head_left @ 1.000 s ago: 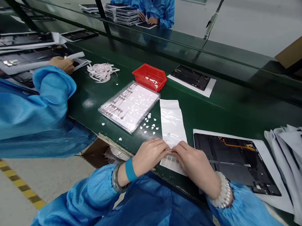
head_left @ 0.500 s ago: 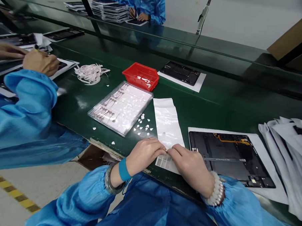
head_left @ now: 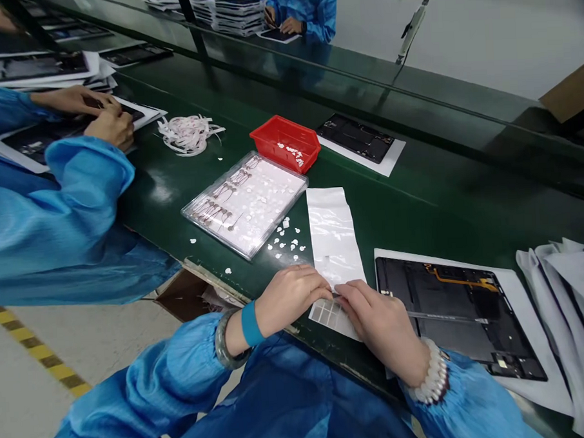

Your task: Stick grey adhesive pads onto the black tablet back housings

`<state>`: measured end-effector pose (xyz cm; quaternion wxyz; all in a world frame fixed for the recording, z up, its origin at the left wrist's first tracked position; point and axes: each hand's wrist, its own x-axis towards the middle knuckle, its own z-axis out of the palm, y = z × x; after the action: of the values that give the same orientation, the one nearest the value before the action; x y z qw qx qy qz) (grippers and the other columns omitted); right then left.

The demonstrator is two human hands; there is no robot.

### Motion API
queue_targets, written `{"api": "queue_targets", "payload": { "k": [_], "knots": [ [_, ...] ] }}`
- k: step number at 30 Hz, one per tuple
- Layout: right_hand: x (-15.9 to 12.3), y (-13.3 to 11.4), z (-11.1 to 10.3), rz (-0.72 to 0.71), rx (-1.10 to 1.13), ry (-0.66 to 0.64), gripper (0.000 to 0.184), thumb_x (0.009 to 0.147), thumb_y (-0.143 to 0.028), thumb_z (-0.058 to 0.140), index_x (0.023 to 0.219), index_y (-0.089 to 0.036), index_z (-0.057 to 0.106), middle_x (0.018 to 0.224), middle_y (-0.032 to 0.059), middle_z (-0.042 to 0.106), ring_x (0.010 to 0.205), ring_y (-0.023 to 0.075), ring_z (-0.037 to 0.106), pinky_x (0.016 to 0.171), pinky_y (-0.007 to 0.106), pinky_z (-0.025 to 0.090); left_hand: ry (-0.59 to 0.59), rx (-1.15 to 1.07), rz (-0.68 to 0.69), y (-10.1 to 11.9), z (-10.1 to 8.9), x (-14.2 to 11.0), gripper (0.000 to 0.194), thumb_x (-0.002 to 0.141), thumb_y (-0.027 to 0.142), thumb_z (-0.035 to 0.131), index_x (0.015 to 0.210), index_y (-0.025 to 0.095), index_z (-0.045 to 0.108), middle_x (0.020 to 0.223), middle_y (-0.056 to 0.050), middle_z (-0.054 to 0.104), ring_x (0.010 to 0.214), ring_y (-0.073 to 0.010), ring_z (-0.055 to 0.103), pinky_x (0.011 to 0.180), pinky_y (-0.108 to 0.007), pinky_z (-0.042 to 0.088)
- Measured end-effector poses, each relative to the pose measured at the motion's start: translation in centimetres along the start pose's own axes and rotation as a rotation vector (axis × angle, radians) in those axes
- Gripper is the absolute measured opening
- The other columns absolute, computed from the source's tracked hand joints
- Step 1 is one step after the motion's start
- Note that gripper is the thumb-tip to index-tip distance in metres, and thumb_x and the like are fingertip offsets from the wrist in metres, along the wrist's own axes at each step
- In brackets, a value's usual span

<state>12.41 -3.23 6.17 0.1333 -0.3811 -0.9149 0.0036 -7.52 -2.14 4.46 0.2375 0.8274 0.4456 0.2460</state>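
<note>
My left hand (head_left: 291, 295) and my right hand (head_left: 379, 320) meet fingertip to fingertip over a white backing sheet (head_left: 335, 236) near the table edge. Both are closed in a pinch; whatever sits between the fingertips is too small and covered to name. Grey rectangular stickers (head_left: 326, 313) show on the sheet's near end, just below the fingers. Right of my right hand lies an opened black tablet housing (head_left: 451, 325) with an orange flex cable, on white paper. To the left, small white round tabbed stickers (head_left: 288, 245) are scattered on the green table.
A clear flat case (head_left: 253, 208) holds small wired parts and white pieces. Behind it stand a red bin (head_left: 286, 145) and another tablet housing (head_left: 356, 137). White strips (head_left: 189, 134) lie in a heap. A co-worker's hands (head_left: 106, 120) work at left; white sleeves (head_left: 567, 310) lie right.
The view has shifted slightly, moving the scene rightward. My hands keep their pinch over the sheet. At left, the co-worker's hands have come together over a tablet part.
</note>
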Motion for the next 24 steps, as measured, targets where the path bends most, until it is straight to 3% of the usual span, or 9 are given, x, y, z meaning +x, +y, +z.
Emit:
{"api": "queue_targets", "payload": {
  "k": [6,9,14,18,21,24],
  "knots": [
    [0.2,-0.1,-0.1,-0.087,-0.005,0.012,0.023,0.093,-0.011,0.038,0.091,-0.017,0.06,0.085,0.0044,0.064,0.067,0.0121,0.057,0.058,0.025,0.038,0.005,-0.027,-0.005,-0.1,0.2,0.0,0.024,0.093,0.027,0.051,0.079,0.018,0.068,0.078,-0.001,0.07,0.074,-0.0154,0.061,0.072,-0.027,0.046],
    [0.3,-0.5,-0.1,-0.029,0.061,-0.017,0.018,0.094,-0.016,0.041,0.089,-0.018,0.059,0.082,0.0032,0.062,0.064,0.0117,0.055,0.057,0.024,0.038,0.005,-0.026,0.001,-0.2,0.4,0.0,0.023,0.092,0.027,0.053,0.079,0.017,0.068,0.079,-0.001,0.07,0.074,-0.0154,0.061,0.071,-0.026,0.045],
    [-0.3,1.2,-2.2,0.259,0.493,-0.058,0.016,0.094,-0.025,0.043,0.084,-0.019,0.054,0.082,0.002,0.059,0.067,0.0102,0.055,0.059,0.021,0.04,-0.031,-0.036,0.032,-0.3,-0.5,-0.2,0.023,0.089,0.037,0.057,0.083,0.017,0.067,0.083,-0.002,0.07,0.079,-0.0163,0.063,0.074,-0.026,0.046],
    [-1.9,4.7,-5.0,0.634,0.726,-0.032,0.021,0.086,-0.038,0.053,0.075,-0.02,0.056,0.078,0.0024,0.059,0.071,0.0138,0.054,0.064,0.024,0.042,-0.035,0.052,0.053,0.1,-2.3,0.3,0.046,0.085,0.055,0.053,0.108,0.016,0.062,0.08,-0.003,0.065,0.075,-0.0177,0.061,0.069,-0.028,0.046],
    [-3.1,6.3,-5.2,0.816,0.803,-0.113,0.024,0.08,-0.043,0.058,0.072,-0.021,0.058,0.074,0.0022,0.059,0.07,0.0159,0.053,0.066,0.029,0.042,-0.048,0.135,0.221,1.1,-2.8,2.1,0.035,0.094,0.045,0.044,0.106,0.017,0.062,0.084,-0.004,0.064,0.078,-0.0174,0.059,0.074,-0.029,0.045],
    [-3.9,6.3,-3.6,0.819,0.71,-0.073,0.022,0.08,-0.041,0.057,0.07,-0.021,0.06,0.077,0.0037,0.06,0.08,0.0198,0.052,0.078,0.035,0.04,-0.162,0.274,0.456,2.4,-1.6,4.7,0.021,0.095,0.028,0.045,0.101,0.018,0.062,0.095,-0.005,0.062,0.085,-0.0192,0.057,0.075,-0.031,0.042]
  ]
}}
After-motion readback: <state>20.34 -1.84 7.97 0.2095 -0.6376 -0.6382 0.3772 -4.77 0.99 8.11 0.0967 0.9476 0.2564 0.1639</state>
